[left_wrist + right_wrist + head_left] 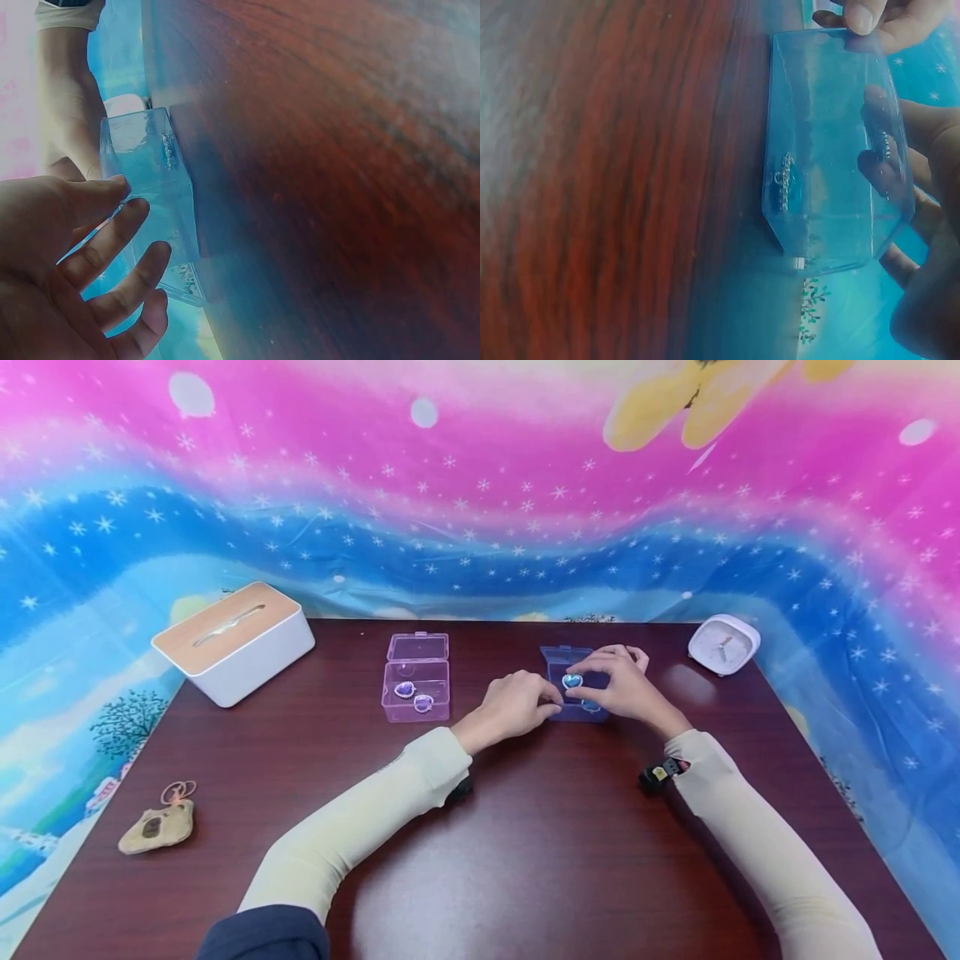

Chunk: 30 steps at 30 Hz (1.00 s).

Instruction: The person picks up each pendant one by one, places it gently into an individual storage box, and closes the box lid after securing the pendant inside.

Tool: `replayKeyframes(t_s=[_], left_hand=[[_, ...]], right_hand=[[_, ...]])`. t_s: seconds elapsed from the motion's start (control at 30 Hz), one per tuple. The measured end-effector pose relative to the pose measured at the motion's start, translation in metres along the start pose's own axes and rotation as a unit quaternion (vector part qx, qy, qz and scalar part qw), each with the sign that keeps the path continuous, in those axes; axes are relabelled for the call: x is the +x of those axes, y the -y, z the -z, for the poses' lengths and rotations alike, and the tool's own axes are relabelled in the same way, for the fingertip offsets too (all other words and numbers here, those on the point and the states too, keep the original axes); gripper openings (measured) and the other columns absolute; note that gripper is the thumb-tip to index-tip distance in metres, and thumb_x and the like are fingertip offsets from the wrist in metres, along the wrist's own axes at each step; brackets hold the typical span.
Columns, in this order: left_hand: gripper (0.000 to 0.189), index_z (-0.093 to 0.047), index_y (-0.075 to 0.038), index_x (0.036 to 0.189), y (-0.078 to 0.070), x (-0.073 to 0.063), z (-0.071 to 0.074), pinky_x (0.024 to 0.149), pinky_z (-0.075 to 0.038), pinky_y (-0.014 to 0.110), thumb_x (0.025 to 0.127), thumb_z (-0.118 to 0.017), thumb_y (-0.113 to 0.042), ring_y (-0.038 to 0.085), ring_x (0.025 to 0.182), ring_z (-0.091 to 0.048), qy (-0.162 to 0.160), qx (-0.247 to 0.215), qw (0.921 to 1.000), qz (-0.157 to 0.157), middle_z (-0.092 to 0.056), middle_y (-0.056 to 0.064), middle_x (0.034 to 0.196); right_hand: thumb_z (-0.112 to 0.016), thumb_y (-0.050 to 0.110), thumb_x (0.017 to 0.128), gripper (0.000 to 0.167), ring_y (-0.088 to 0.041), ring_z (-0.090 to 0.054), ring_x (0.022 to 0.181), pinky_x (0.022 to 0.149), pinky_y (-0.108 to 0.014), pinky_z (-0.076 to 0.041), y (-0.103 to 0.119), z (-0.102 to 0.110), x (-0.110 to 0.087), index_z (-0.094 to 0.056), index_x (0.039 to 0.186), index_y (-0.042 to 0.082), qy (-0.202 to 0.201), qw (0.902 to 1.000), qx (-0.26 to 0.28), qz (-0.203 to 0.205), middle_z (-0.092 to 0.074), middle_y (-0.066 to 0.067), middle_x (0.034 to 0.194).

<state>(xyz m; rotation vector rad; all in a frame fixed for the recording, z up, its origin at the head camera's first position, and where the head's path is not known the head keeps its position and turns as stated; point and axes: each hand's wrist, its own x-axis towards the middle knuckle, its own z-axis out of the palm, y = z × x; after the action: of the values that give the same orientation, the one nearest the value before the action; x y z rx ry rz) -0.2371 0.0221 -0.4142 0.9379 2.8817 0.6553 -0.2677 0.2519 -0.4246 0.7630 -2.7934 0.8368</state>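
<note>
A clear blue box point(557, 693) with its lid raised stands on the table, right of centre. My left hand point(517, 706) pinches the near left edge of this box between thumb and forefinger; the other fingers are loosely bent in the left wrist view. Over the box my right hand point(621, 683) pinches a blue heart-shaped jewel point(572, 680) with a beaded silvery rim. Another blue jewel point(785, 181) lies in the box, seen through its wall. To the left, a clear pink-purple box point(417, 717) stands with its lid up and holds purple jewels point(405, 690).
A white tissue box point(258, 662) with a wooden top stands at the back left. At the back right is a small white clock point(724, 645). A tan keychain-like piece point(159, 828) with rings lies at the front left. A printed cloth point(480, 510) hangs behind the table.
</note>
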Motion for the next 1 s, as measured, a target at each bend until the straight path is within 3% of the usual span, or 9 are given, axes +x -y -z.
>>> replayKeyframes(t_s=[1.0], left_hand=[[0.022, -0.079, -0.029, 0.117, 0.000, -0.001, -0.001, 0.073, -0.061, 0.037, 0.100, -0.068, -0.035, 0.011, 0.102, -0.071, -0.003, 0.001, 1.0000, 0.006, -0.078, -0.010, 0.111]], right_hand=[[-0.086, 0.031, 0.084, 0.027, -0.034, -0.049, 0.130, 0.115, -0.069, -0.002, 0.001, -0.008, 0.011, -0.081, 0.107, 0.020, 0.047, 0.9982, -0.038, -0.003, -0.079, -0.004, 0.107]])
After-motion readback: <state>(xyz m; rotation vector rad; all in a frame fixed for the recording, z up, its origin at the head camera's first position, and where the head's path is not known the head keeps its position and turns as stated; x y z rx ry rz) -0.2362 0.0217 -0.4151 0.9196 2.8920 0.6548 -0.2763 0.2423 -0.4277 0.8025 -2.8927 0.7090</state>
